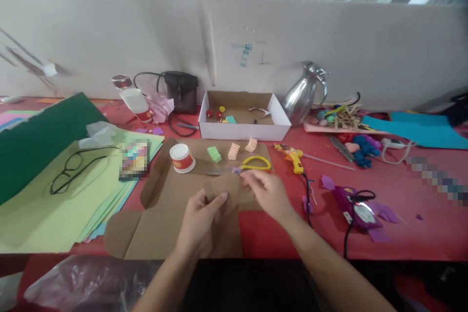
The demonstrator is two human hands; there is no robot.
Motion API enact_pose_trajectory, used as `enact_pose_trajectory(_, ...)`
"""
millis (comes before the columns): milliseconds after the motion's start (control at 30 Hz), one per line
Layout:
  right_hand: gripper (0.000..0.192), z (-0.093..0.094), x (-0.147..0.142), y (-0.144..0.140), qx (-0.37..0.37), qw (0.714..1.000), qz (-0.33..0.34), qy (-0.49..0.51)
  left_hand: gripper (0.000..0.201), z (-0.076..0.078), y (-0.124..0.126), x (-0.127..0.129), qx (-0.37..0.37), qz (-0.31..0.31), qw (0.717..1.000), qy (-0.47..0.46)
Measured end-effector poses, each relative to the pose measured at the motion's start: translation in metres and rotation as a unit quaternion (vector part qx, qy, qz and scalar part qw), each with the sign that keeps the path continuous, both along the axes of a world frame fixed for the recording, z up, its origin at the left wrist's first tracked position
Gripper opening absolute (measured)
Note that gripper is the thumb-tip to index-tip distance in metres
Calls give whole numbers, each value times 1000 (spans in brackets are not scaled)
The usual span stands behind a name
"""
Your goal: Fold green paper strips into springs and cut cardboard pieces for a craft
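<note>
One brown cardboard piece [227,186] was in the left hand [197,219], over one flattened cardboard sheet [164,229] on the red tabletop [265,239]; the left grip pinched it between thumb and fingers. The right hand [268,196] was just beside the piece's right edge, fingertips drawn together; whether that grip pinched anything, I could not tell. Just beyond lay one pair of yellow-handled scissors [256,161] and three folded paper strips, one green [214,154] and two peach [234,151]. Of two paper cups, one [182,160] stood upright on the sheet, the other [134,101] farther back. One yellow glue gun [295,160] lay to the right, one open white box [243,132] behind.
</note>
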State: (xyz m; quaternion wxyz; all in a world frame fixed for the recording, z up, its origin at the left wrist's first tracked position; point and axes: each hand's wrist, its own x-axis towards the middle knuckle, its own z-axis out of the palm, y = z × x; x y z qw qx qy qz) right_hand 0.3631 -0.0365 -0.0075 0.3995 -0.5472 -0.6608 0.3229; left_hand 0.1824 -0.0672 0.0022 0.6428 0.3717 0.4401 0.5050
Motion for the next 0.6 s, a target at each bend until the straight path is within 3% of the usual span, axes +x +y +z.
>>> enact_pose_trajectory(67, 25, -3, 13, 15, 76, 981, -25, -177, 33, 1, 4, -6, -38, 8, 999, -30)
enact_pose_trajectory(167, 44, -9, 24, 40, 69, 927, 63, -363, 33, -1, 7, -16, -84, 30, 995, -50)
enact_pose_trajectory(267, 48, -5, 24, 54, 68, 882, 133, -447, 32, -2, 7, -24, -125, 78, 987, -64)
enact_pose_trajectory(333, 49, 4, 24, 53, 80, 870, 140, -465, 31, -1, 6, -29, -141, 107, 981, -78)
enact_pose_trajectory(400, 51, 12, 25, 42, 85, 883, 121, -446, 31, 3, 6, -34, -143, 134, 976, -97)
enact_pose_trajectory(467, 50, 16, 29, 22, 77, 918, 87, -380, 31, 7, 6, -39, -131, 152, 972, -119)
enact_pose_trajectory(533, 42, 11, 32, 0, 31, 970, 38, -238, 30, 12, 8, -42, -111, 153, 972, -136)
enact_pose_trajectory(600, 52, -1, 34, -21, -73, 995, 56, -33, 29, 16, 10, -42, -91, 138, 975, -146)
